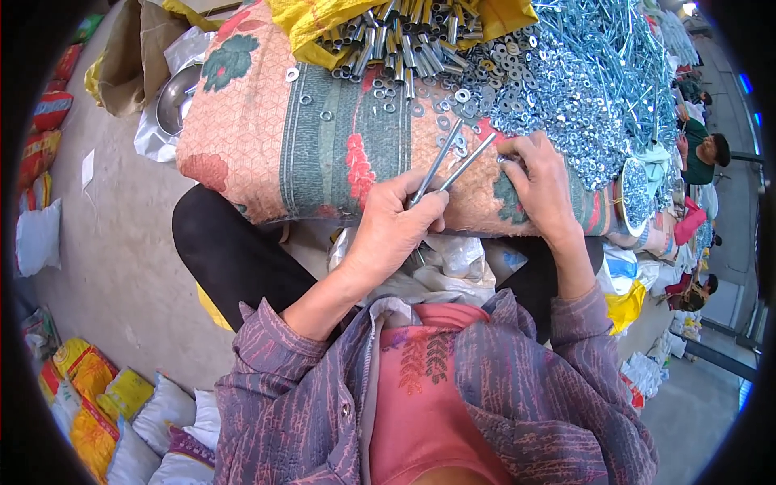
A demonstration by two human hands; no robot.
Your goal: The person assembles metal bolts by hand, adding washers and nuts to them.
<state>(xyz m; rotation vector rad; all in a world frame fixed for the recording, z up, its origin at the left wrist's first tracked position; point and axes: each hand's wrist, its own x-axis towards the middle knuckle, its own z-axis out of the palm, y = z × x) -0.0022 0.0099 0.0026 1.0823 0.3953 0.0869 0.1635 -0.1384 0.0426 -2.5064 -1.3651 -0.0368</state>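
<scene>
Left hand point(396, 222) clamps two slim silvery metal rods point(469, 162); right hand point(540, 182), grip unclear, seems to pick beside heaped silvery round metal washers point(558, 97). Next likely needs a fine pinch

Bare grey concrete floor point(121, 250) stretches away from me toward nine o'clock, a white scrap point(88, 168) lying on it. At eight o'clock I have heaped sacks point(85, 440), orange, yellow and white; a plump white sack point(38, 237) sits at nine, with red sacks point(50, 111) above. Toward two o'clock a small lamp point(689, 9) glares and bluish light strips point(744, 82) glow; near four, a dark bar point(719, 360) slants across.
</scene>
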